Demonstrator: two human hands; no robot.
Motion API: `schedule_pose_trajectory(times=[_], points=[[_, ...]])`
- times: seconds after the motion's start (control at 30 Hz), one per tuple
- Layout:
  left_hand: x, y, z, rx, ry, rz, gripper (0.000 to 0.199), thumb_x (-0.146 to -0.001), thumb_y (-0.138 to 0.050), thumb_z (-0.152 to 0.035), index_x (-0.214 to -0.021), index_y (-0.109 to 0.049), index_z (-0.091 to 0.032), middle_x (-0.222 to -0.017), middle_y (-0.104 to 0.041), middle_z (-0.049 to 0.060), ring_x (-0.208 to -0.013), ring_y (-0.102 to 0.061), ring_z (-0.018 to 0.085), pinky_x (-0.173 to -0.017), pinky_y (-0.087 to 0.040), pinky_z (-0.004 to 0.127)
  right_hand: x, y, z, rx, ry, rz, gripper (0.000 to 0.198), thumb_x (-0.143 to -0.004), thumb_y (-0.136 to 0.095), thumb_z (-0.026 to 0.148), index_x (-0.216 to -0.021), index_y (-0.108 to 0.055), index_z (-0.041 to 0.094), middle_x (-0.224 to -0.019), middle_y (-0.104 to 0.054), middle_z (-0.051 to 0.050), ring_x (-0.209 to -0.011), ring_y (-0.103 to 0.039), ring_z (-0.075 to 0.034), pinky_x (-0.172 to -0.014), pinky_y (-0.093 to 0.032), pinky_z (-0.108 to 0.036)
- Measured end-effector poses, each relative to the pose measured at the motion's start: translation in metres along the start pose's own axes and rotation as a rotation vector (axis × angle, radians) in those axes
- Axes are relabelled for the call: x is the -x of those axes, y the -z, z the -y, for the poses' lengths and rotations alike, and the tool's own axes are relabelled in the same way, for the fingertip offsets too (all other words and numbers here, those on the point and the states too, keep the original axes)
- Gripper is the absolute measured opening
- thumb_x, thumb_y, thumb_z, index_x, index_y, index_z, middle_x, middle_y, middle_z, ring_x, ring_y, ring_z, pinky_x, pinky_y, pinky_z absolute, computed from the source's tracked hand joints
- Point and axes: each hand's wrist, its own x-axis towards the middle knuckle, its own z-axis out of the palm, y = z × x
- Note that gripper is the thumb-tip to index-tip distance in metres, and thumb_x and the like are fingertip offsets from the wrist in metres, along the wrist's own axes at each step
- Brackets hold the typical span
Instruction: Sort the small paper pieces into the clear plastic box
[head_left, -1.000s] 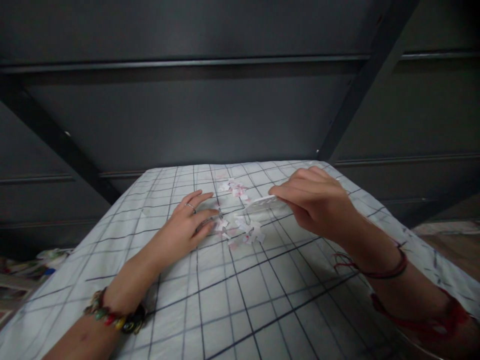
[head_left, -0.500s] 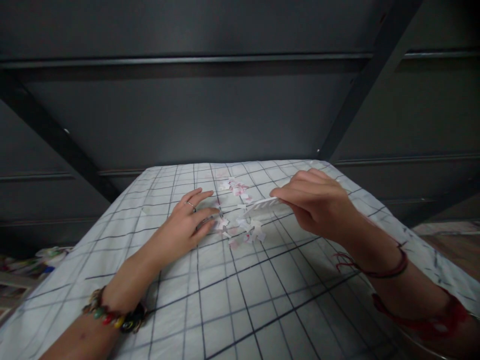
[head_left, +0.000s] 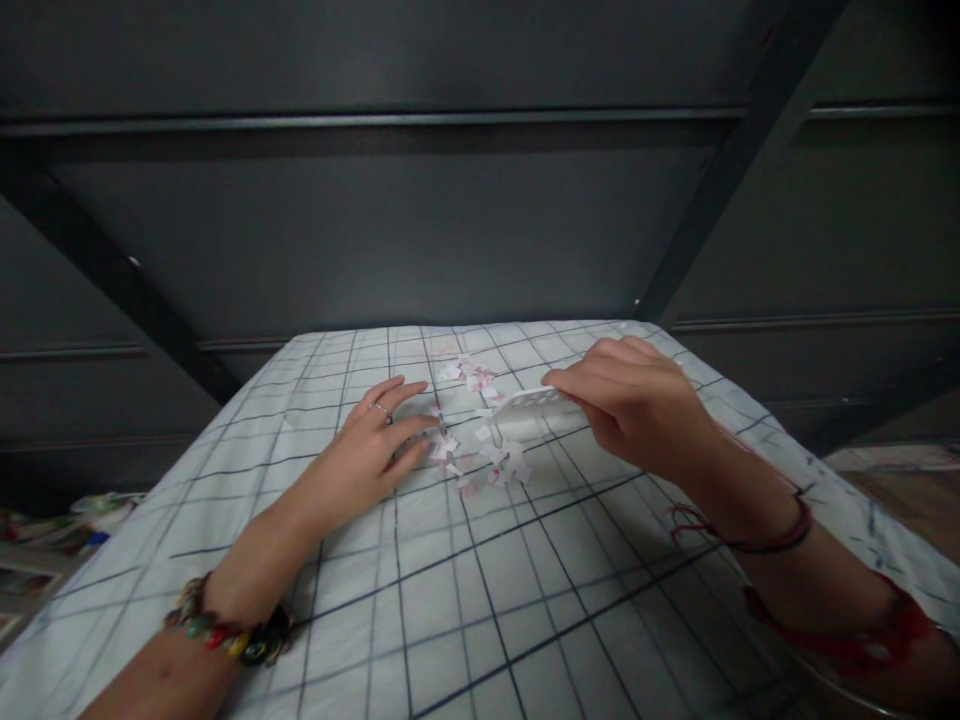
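Observation:
Small torn paper scraps (head_left: 504,464), white with pink marks, lie loosely in the middle of the cloth. A second cluster of scraps (head_left: 472,374) sits a little farther back. My left hand (head_left: 386,435) rests at the left side of the nearer scraps, its fingers apart and nothing gripped; the thumb and index tips are right beside some pieces. Between the thumb and fingers of my right hand (head_left: 634,400) is a thin white piece with holes (head_left: 529,402). It is held tilted, its far edge over or against the scraps; whether it touches them I cannot tell.
A white cloth with dark grid lines (head_left: 465,610) covers the surface under my hands. Directly behind its far edge rises a dark grey panel wall (head_left: 420,230) with metal strips. Cluttered items (head_left: 82,520) sit low at the left.
The white piece has turned slightly in my right hand, so its holes show more plainly, and its edge has shifted a little among the scraps. My left hand has stayed nearly still.

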Motion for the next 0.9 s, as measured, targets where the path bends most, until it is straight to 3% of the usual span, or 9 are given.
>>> schedule_pose_trajectory(times=[0.2, 0.47, 0.9], points=[[0.000, 0.001, -0.001, -0.010, -0.008, 0.003, 0.029, -0.097, -0.042, -0.022, -0.110, -0.067, -0.016, -0.137, -0.046, 0.015, -0.135, -0.032, 0.037, -0.106, -0.036, 0.058, 0.003, 0.002, -0.003, -0.029, -0.020, -0.042, 0.028, -0.079, -0.044, 0.000, -0.076, -0.063, 0.020, -0.064, -0.063, 0.001, -0.064, -0.050, -0.014, -0.063, -0.036, -0.028], [0.000, 0.002, 0.000, -0.004, 0.010, 0.001, 0.029, -0.096, -0.043, -0.022, -0.112, -0.067, -0.018, -0.138, -0.046, 0.014, -0.136, -0.031, 0.036, -0.107, -0.036, 0.058, 0.005, 0.008, -0.010, -0.096, 0.040, 0.005, 0.028, -0.078, -0.044, 0.001, -0.076, -0.062, 0.022, -0.061, -0.058, 0.003, -0.062, -0.048, -0.013, -0.060, -0.035, -0.027], [0.000, 0.000, -0.001, -0.021, -0.021, -0.008, 0.029, -0.097, -0.042, -0.023, -0.112, -0.067, -0.016, -0.138, -0.046, 0.016, -0.136, -0.031, 0.037, -0.105, -0.036, 0.060, 0.000, -0.016, 0.009, -0.093, 0.026, -0.030, 0.031, -0.081, -0.043, -0.003, -0.086, -0.063, 0.020, -0.064, -0.058, 0.002, -0.067, -0.044, -0.015, -0.064, -0.031, -0.029]])
